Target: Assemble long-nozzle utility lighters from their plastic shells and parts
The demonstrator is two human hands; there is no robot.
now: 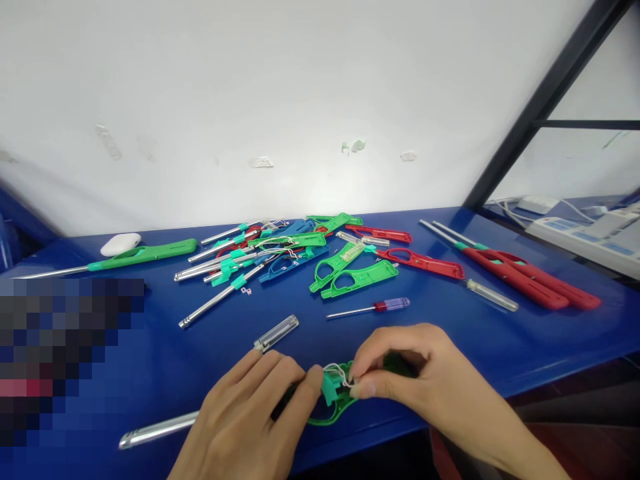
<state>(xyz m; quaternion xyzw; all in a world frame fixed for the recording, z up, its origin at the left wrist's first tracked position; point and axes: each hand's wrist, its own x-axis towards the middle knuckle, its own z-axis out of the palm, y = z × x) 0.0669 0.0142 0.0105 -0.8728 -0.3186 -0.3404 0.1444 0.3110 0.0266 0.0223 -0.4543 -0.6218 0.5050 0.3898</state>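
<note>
Near the table's front edge lies an opened gas lighter: a green half-shell (325, 420) with a teal trigger piece (329, 388), thin white wires (336, 369) and a metal tube (157, 429) sticking out to the left. My left hand (247, 413) is closed over the lighter where tube and shell meet, and covers much of it. My right hand (407, 373) pinches at the wires over the shell's right part; its fingertips hide the exact grip. Just beyond my left hand lies a clear fuel tank (277, 333).
A purple-handled screwdriver (390, 305) lies beyond my right hand. Further back are green half-shells (360, 277), a red half-shell (425, 263) and several metal tubes (210, 303). Whole red lighters (525, 277) lie right, a green lighter (155, 252) and white case (120, 244) left.
</note>
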